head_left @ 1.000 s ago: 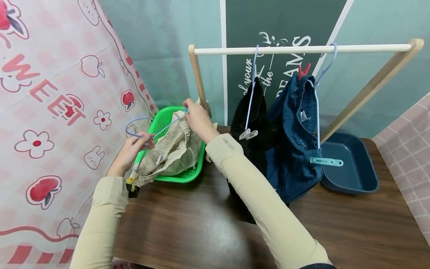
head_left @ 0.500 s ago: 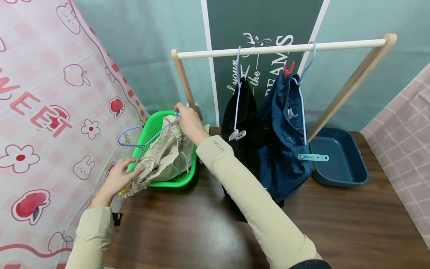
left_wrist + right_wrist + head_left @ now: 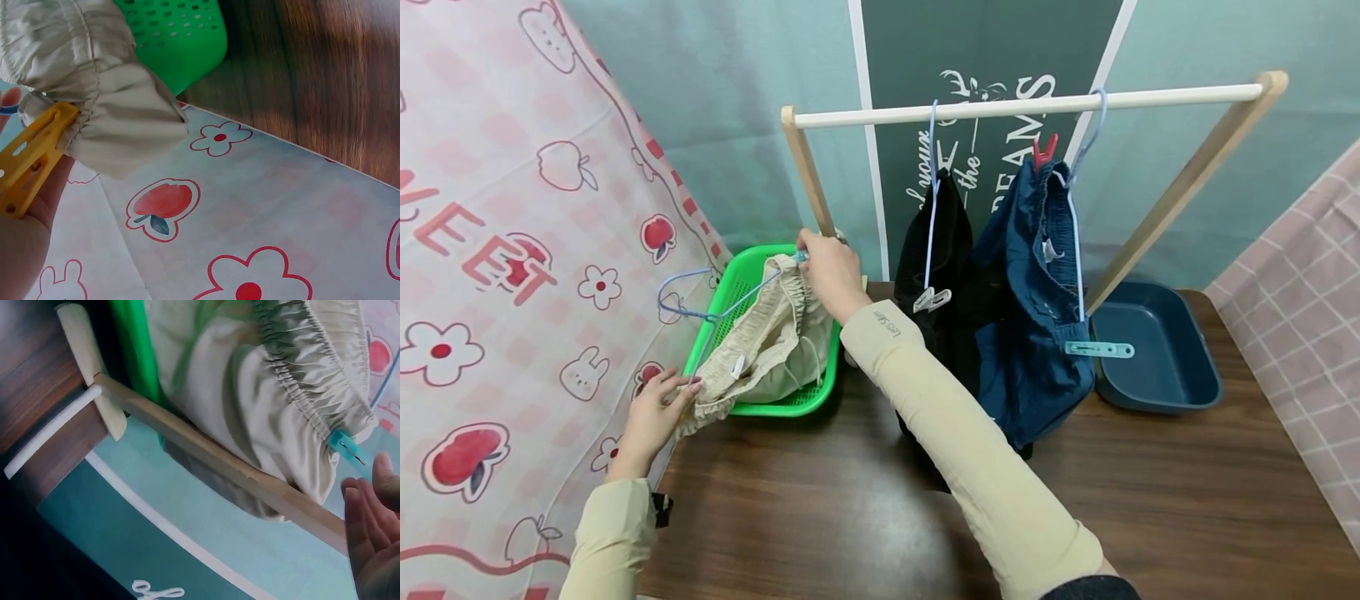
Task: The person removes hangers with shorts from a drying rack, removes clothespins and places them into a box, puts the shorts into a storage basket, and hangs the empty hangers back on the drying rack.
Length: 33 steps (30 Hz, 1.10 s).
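At left-centre, beige gathered-waist cloth garment [image 3: 775, 337] is slanting up from left hand [image 3: 652, 419], grip unclear, to right hand [image 3: 833, 273], pinching teal plastic clip [image 3: 349, 450].

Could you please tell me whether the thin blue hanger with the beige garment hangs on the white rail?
No, the thin blue hanger has its hook well apart from the white rail.

Your crumpled beige garment [image 3: 782, 367] slants left of centre in the head view, the blue hanger [image 3: 711, 317] along its waistband; a turquoise peg [image 3: 350, 450] grips its upper corner, a yellow peg [image 3: 37, 150] its lower.
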Motion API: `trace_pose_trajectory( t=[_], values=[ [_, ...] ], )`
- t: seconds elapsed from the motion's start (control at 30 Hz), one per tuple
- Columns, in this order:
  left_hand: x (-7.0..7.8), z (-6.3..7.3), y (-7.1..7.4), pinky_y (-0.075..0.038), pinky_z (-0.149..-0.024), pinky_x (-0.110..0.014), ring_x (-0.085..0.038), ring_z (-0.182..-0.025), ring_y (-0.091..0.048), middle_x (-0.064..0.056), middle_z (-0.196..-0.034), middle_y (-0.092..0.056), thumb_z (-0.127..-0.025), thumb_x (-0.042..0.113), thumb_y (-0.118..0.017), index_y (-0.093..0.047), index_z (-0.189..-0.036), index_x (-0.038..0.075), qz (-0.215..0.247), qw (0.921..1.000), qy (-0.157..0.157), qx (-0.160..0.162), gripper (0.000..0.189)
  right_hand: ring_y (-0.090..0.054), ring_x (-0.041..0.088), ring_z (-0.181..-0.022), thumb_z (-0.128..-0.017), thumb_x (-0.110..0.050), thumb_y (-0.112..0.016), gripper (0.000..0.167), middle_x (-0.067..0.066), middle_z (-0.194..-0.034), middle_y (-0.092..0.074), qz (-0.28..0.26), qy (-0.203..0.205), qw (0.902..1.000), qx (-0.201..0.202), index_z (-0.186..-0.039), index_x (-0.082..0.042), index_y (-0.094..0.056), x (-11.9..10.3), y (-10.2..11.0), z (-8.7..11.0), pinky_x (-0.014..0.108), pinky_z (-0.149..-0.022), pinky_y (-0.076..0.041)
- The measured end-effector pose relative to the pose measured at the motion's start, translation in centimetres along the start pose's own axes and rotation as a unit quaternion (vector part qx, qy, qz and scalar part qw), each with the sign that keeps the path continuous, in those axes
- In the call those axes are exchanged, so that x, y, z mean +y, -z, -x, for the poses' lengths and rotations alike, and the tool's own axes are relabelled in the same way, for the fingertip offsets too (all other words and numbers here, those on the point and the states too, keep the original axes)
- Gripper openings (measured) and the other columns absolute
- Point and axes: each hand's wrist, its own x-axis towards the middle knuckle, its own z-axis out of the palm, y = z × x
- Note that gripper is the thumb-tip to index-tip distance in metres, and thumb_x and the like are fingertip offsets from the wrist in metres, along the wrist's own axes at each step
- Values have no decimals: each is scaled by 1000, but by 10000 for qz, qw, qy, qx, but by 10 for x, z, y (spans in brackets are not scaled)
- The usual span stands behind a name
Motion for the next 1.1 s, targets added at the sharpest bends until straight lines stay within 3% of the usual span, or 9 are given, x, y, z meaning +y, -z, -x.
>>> trace_pose_trajectory(
  t=[0.13, 0.27, 0.37, 0.5, 0.7, 0.8, 0.97, 1.1],
  values=[
    [0, 0, -3, -50, -82, -55, -45, -101, -64, -28, -116, -64, -95, 17, -59, -66, -114, -2, -37, 9996, -174, 236, 28, -68, 13, -81, -96, -19, -56, 15, -1, -100, -71, 672, 412, 9969, 61, -111, -17, -58, 2, 1, 1, 30, -65, -52],
    [3, 1, -3, -49, -79, -56, -42, -95, -67, -25, -110, -67, -94, 13, -60, -67, -116, 1, -189, 9987, -268, 399, 26, -67, 14, -78, -98, -18, -52, 12, -1, -99, -69, 1116, 895, 9892, 313, -108, -14, -58, 4, 2, 1, 28, -63, -53],
    [5, 1, -3, -48, -81, -57, -43, -96, -66, -25, -109, -68, -93, 12, -60, -68, -114, 1, -204, 9979, -328, 517, 24, -68, 13, -87, -100, -10, -46, 15, 1, -105, -69, 767, 816, 9931, 356, -109, -13, -58, 5, 4, 1, 28, -66, -53],
    [4, 1, -3, -49, -76, -52, -40, -91, -67, -24, -105, -70, -93, 11, -60, -69, -111, 1, -256, 9964, -441, 673, 23, -68, 16, -93, -99, -13, -49, 16, 3, -109, -68, 29, 391, 9989, 254, -111, -12, -58, 7, 6, 0, 29, -67, -51],
    [2, -1, -3, -43, -64, -29, -16, -71, -60, -18, -97, -73, -92, 13, -62, -70, -109, 6, -402, 9943, -543, 822, 20, -66, 14, -97, -98, -18, -51, 16, 2, -113, -68, -576, 191, 9976, 326, -111, -12, -58, 10, 5, -1, 25, -67, -47],
    [2, -2, -3, -43, -64, -29, -12, -71, -58, -18, -96, -73, -93, 13, -61, -70, -109, 6, -401, 9952, -486, 749, 20, -66, 15, -96, -98, -19, -49, 14, 4, -111, -68, -640, 260, 9965, 461, -107, -11, -57, 12, 5, 0, 25, -67, -46],
    [5, -5, -4, -46, -67, -37, -22, -78, -65, -19, -97, -73, -96, 14, -55, -68, -113, 3, -322, 9979, -324, 460, 24, -63, 19, -77, -96, -24, -51, 16, 7, -97, -67, -1010, 200, 9902, 948, -98, -9, -56, 13, 10, 1, 26, -62, -42],
    [7, -8, -3, -45, -64, -28, -12, -78, -65, -17, -95, -73, -98, 17, -52, -67, -114, 3, -247, 9992, -140, 279, 26, -64, 20, -79, -94, -26, -56, 20, 8, -102, -68, -1531, -119, 9816, 1139, -105, -9, -59, 11, 15, 0, 28, -64, -47]
  ],
)
